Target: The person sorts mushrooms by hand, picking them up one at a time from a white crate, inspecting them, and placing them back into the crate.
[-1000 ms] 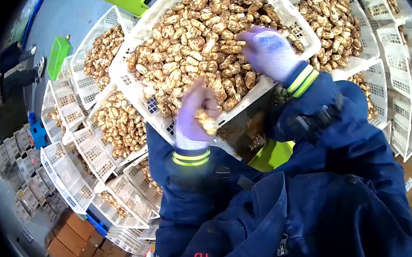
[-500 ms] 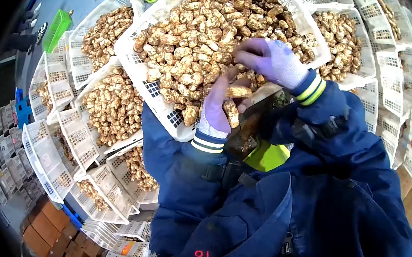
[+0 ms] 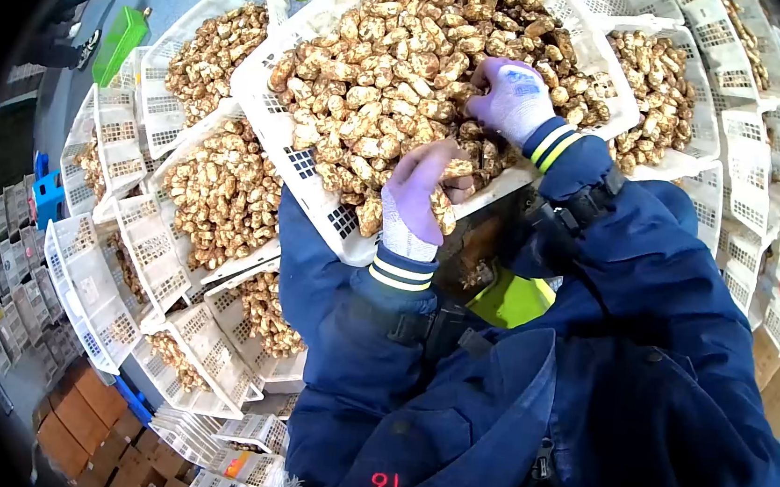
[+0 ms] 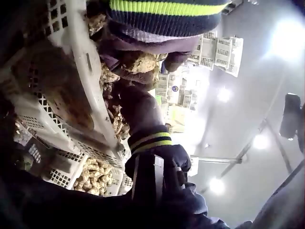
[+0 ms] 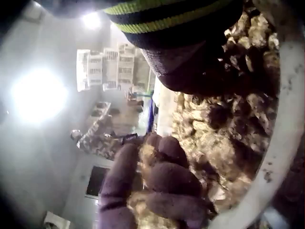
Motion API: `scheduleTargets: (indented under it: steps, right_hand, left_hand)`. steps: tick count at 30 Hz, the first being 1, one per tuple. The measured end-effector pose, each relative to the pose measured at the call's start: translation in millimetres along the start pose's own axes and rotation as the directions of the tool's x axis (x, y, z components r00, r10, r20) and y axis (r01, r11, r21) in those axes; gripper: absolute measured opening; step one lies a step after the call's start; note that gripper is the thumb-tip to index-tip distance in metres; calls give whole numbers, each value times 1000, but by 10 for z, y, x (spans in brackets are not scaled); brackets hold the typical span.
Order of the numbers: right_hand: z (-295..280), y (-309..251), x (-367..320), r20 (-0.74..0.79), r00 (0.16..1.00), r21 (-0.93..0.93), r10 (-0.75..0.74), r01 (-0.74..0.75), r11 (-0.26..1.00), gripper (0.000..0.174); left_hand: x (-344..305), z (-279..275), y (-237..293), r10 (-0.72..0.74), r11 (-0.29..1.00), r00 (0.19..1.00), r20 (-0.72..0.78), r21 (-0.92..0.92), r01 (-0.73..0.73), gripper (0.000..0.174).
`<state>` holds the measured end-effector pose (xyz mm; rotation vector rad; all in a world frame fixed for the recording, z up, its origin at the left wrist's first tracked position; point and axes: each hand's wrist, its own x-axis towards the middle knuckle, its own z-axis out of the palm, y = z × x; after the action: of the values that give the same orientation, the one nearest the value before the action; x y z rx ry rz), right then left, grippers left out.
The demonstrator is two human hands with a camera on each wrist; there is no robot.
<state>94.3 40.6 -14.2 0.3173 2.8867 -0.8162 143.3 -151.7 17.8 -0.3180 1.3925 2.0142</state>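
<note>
My L hand (image 3: 416,199), fingers curled, grips tubers (image 3: 444,213); R hand (image 3: 514,100) bent over pile (image 3: 376,92), hold hidden, can't tell. L-wrist view shows ceiling lamps (image 4: 287,39), head view doesn't.

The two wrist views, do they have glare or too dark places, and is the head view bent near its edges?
Left wrist: a ceiling lamp burns out to white, while the lower left sinks nearly to black; right wrist: a large light glares, and the gloved fingers look dim; head: black rounded corners, with the white crates bending toward the right edge.
</note>
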Motion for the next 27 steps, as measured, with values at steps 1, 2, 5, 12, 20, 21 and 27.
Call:
scheduleTargets:
  steps: [1, 2, 5, 12, 20, 21, 27]
  right_hand:
    - [-90, 23, -20, 74, 992, 142, 100, -110, 984, 31]
    - [-226, -12, -63, 161, 969, 271, 185, -224, 936, 32]
    - [-406, -160, -265, 174, 984, 379, -50, -20, 925, 38]
    - [-9, -464, 283, -125, 867, -211, -482, 451, 867, 32]
    - [382, -410, 449, -112, 887, -415, -447, 367, 832, 25]
    - [285, -357, 393, -168, 907, -277, -385, 332, 902, 25]
    - [-340, -526, -127, 26, 966, 381, -256, 227, 896, 27]
  left_hand:
    - [14, 1, 4, 1, 1000, 1000, -15, -4, -1, 48]
    - [24, 0, 1, 1, 1000, 1000, -31, -11, -2, 51]
    - [64, 16, -20, 83, 994, 996, -14, -73, -84, 65]
    - [98, -54, 103, -42, 949, 994, -105, -316, 7, 40]
    - [169, -270, 12, -20, 950, 993, -113, -311, -16, 39]
    - [172, -292, -7, 60, 970, 995, -82, -230, -77, 44]
    - [131, -199, -20, 243, 952, 962, 125, 162, -262, 48]
